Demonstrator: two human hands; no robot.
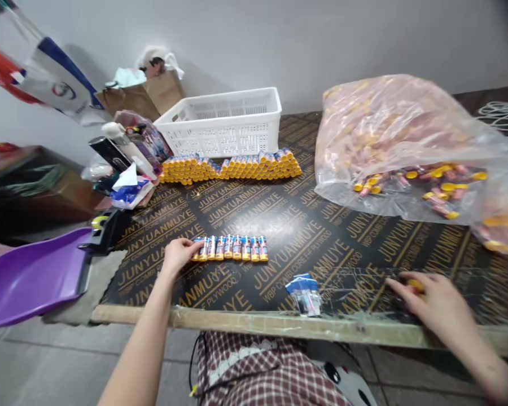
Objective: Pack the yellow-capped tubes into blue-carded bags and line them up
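Note:
My left hand (180, 255) touches the left end of a row of small blue-wrapped tubes with orange caps (237, 247) standing side by side on the black board; its fingers are pressed together at the end tube. At the right, near the front edge, my right hand (427, 290) is curled round a small piece with a yellow-orange end, mostly hidden by the fingers. Between the hands lies a small pile of blue and clear labels (305, 293).
A long stack of capped tubes (232, 168) lies before a white basket (224, 127). A big clear bag (389, 141) of pink and yellow pieces fills the back right. Bottles (114, 152) and a purple dustpan (34, 276) are at the left. The board has a wooden front edge (258, 326).

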